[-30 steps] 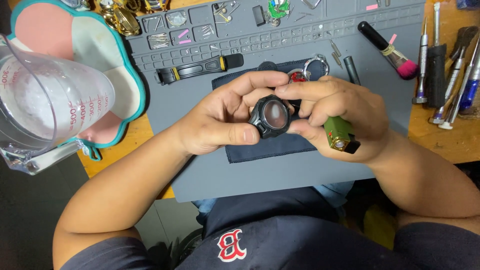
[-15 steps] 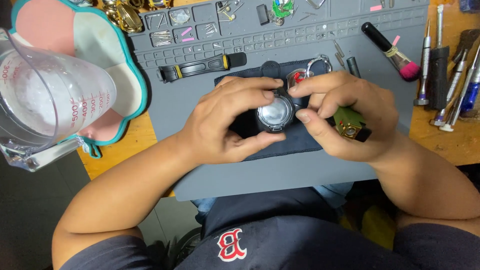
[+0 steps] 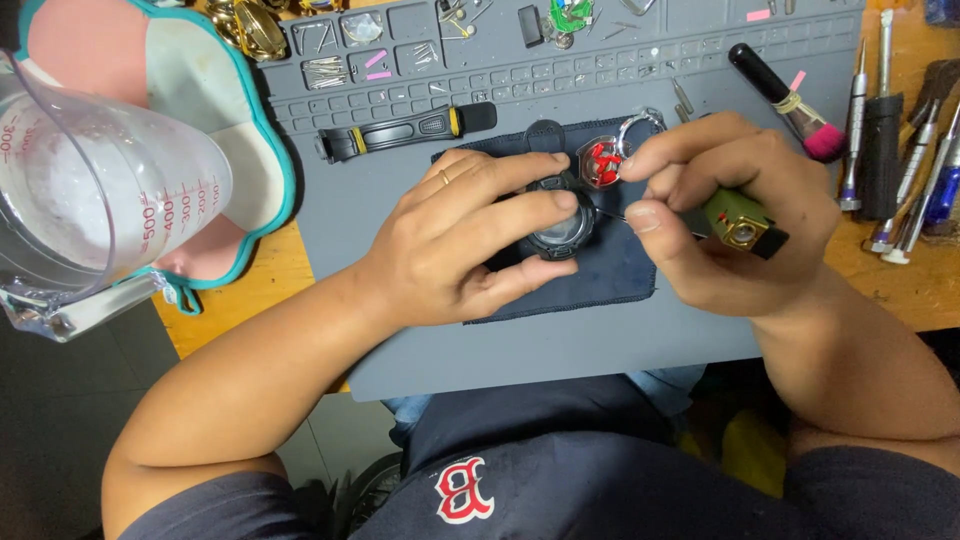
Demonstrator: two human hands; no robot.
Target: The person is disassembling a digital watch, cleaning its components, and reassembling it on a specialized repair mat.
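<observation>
A round black watch case (image 3: 562,222) is pinned on the dark blue cloth (image 3: 610,270) by the left hand (image 3: 455,235), fingers clamped around it. A green-handled tool (image 3: 735,222) is gripped by the right hand (image 3: 735,225), fingers closed, its thin tip at the case's edge.

black round watch case (image 3: 562,225), on dark cloth (image 3: 615,270)

Only 1 view: a head-worn camera looks steeply down from above the person's chest, facing forward across the table (image 3: 260,290). It sits close, so both forearms fill the lower frame, the grey work mat (image 3: 400,270) spans the middle, and the mat's far edge and tools reach the top border.
</observation>
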